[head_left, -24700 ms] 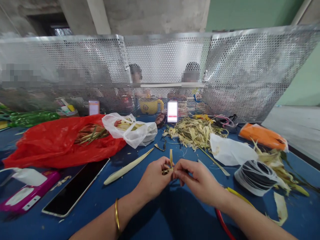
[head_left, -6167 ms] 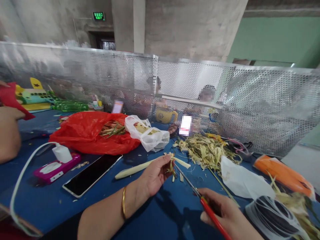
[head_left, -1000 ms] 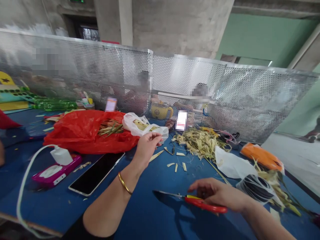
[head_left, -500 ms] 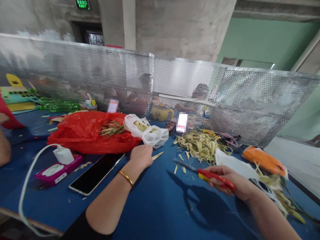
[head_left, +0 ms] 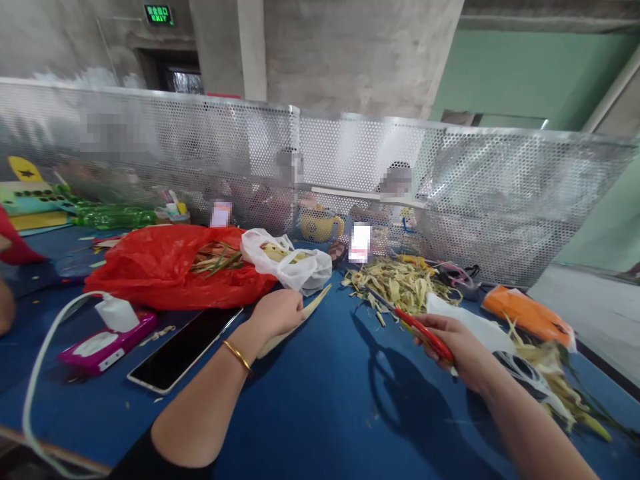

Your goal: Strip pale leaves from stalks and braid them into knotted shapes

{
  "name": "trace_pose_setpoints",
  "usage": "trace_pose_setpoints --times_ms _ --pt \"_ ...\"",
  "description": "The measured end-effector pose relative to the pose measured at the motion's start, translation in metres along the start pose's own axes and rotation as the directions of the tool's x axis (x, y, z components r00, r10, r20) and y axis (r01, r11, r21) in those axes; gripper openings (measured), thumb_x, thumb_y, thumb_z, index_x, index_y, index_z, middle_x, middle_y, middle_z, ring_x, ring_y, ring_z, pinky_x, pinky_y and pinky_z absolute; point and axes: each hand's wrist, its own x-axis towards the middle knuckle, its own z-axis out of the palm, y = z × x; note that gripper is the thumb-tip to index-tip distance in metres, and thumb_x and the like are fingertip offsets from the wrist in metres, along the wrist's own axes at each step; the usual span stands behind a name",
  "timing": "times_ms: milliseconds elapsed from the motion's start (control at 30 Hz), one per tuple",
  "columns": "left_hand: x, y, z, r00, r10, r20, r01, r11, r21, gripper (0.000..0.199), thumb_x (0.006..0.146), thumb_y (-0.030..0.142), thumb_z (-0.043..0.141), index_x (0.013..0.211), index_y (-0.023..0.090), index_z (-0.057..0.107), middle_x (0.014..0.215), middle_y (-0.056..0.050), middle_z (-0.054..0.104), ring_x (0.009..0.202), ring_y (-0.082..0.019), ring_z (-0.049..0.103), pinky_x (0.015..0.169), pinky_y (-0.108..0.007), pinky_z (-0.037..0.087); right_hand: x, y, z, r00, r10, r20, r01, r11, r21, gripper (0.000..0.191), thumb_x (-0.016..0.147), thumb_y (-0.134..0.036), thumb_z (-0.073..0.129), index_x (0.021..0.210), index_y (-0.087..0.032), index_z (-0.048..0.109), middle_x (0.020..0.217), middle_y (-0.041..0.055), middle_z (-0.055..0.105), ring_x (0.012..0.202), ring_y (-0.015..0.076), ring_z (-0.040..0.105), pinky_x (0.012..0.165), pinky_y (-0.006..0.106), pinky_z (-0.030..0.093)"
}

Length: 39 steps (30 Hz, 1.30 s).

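Your left hand (head_left: 277,313) is on the near side of the one white plastic bag (head_left: 315,270), which is thin, crumpled and half see-through. Its fingers are closed on one pale strip (head_left: 319,300), long, smooth and tapering to a point; the fingertips are mostly hidden from the camera. This strip runs aslant, with its pointed end near the right side of the white bag. One smooth golden bangle (head_left: 237,356) is round your left wrist.

Your right hand (head_left: 450,340), right of the white bag and nearer to you, has its fingers wrapped around the red and yellow handles of one pair of scissors (head_left: 413,322). The metal blades point toward one heap of dry husks (head_left: 400,283), right of the white bag; if they touch it, I cannot tell. The heap's pieces are thin, curled and too many to count.

Left of the white bag, and touching it, lies one red plastic bag (head_left: 150,267), shiny and wrinkled. Nearer to you and left of the white bag, you have one flat phone (head_left: 185,350) of black glass, with rounded corners. Well to the right of the white bag is one wrinkled orange packet (head_left: 530,317). Behind the white bag stands a metal partition (head_left: 350,153), pierced with small holes.
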Motion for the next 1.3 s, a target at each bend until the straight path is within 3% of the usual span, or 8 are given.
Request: trace_pose_setpoints --times_ms 100,233,400,567,800,933,1067,1300 --pt "0.000 0.008 0.005 0.993 0.103 0.060 -0.080 0.948 -0.308 0.016 0.064 0.030 0.067 0.055 0.020 0.061 0.055 -0.001 0.060 0.054 -0.015 0.050 0.056 -0.025 0.035 -0.006 0.000 0.005 0.988 0.012 0.151 -0.013 1.000 0.009 0.043 0.062 -0.035 0.063 0.101 -0.019 0.064 0.064 -0.0021 0.063 0.039 0.0065 0.040 0.035 0.019 0.023" --pt "-0.006 0.025 0.014 0.968 0.061 0.243 0.123 0.729 -0.674 0.019 0.068 0.036 0.067 0.070 0.018 0.061 0.063 -0.001 0.064 0.056 -0.014 0.055 0.051 -0.024 0.037 -0.001 0.009 0.013 0.962 -0.008 0.272 0.093 0.949 -0.302 0.035 0.067 -0.034 0.064 0.099 -0.017 0.065 0.063 -0.0015 0.063 0.049 0.0107 0.050 0.045 0.022 0.034" --pt "-0.015 0.041 0.028 0.932 0.020 0.363 0.311 0.472 -0.825 0.022 0.072 0.035 0.070 0.077 0.016 0.061 0.072 -0.006 0.070 0.062 -0.015 0.063 0.055 -0.024 0.043 0.009 0.017 0.016 0.953 -0.302 0.013 0.161 0.471 -0.867 0.030 0.083 -0.023 0.054 0.110 -0.017 0.064 0.093 0.0110 0.070 0.087 0.0250 0.064 0.070 0.032 0.043" --pt "-0.020 0.049 0.040 0.911 0.036 0.411 0.389 0.259 -0.884 0.019 0.074 0.030 0.072 0.078 0.015 0.061 0.077 -0.008 0.071 0.065 -0.016 0.065 0.059 -0.025 0.048 0.011 0.020 0.015 0.917 -0.395 0.052 0.141 0.200 -0.970 0.022 0.088 -0.019 0.048 0.101 -0.013 0.066 0.099 0.0157 0.068 0.093 0.0279 0.065 0.077 0.035 0.046" --pt "-0.031 0.061 0.052 0.897 -0.037 0.441 0.441 0.005 -0.897 0.008 0.077 0.019 0.068 0.073 0.014 0.064 0.072 -0.004 0.065 0.065 -0.014 0.062 0.065 -0.024 0.050 -0.025 0.016 0.054 0.471 -0.728 0.498 0.730 0.005 -0.683 0.066 0.084 -0.049 0.063 0.137 -0.016 0.043 0.125 0.0162 0.057 0.105 0.0261 0.061 0.085 0.035 0.053" --pt "-0.034 0.063 0.058 0.909 -0.115 0.401 0.400 -0.027 -0.916 0.010 0.078 0.013 0.064 0.068 0.015 0.064 0.069 -0.003 0.064 0.062 -0.012 0.060 0.066 -0.023 0.051 -0.038 0.019 0.075 0.372 -0.763 0.529 0.704 -0.139 -0.696 0.052 0.088 -0.033 0.057 0.132 -0.007 0.046 0.117 0.0191 0.061 0.100 0.0287 0.062 0.079 0.038 0.052" --pt "-0.035 0.065 0.060 0.887 -0.194 0.419 0.421 -0.033 -0.907 0.006 0.080 0.012 0.062 0.074 0.014 0.064 0.076 -0.005 0.068 0.065 -0.012 0.062 0.060 -0.021 0.051 -0.034 0.022 0.077 0.427 -0.801 0.420 0.656 -0.046 -0.754 0.026 0.090 -0.015 0.043 0.108 -0.013 0.061 0.095 0.0122 0.067 0.075 0.0237 0.063 0.066 0.035 0.048" --pt "-0.035 0.065 0.063 0.902 -0.202 0.381 0.385 -0.025 -0.923 0.014 0.075 0.017 0.072 0.077 0.014 0.058 0.077 -0.004 0.067 0.069 -0.014 0.067 0.053 -0.020 0.051 -0.023 0.023 0.071 0.842 -0.527 0.113 0.511 0.715 -0.477 0.017 0.089 -0.027 0.048 0.081 -0.019 0.062 0.064 -0.0009 0.059 0.058 0.0138 0.053 0.054 0.024 0.037"
